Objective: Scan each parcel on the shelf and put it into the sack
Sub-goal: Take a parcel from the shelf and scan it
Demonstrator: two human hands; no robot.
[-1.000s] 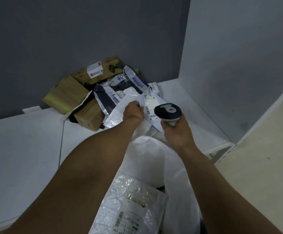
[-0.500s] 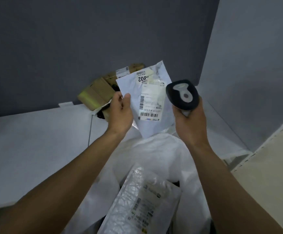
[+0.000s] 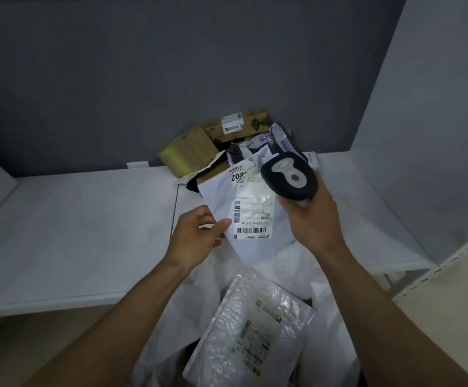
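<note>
Item in hand: one white poly parcel [image 3: 256,247], held upright in the air above the sack [image 3: 291,265], label [image 3: 255,210] facing the camera.

The left hand [image 3: 197,237], at the parcel's 9 o'clock, pinches its left edge between thumb and fingers. The right hand [image 3: 313,222], at 3 o'clock, has its fingers curled round the handle of one dark scanner [image 3: 288,175]. The scanner head covers the parcel's upper right corner at 1 o'clock.

At 6 o'clock the white sack stands open against the front edge of the shelf [image 3: 73,233]. One bubble mailer [image 3: 252,328] lies in its mouth, label up.

At 12 o'clock, partly hidden behind the held parcel and scanner, a pile sits in the shelf's back corner against the grey wall [image 3: 171,65]. It holds at least two cardboard boxes [image 3: 189,153] and some poly bags [image 3: 281,136]; the bags' number cannot be told.
</note>
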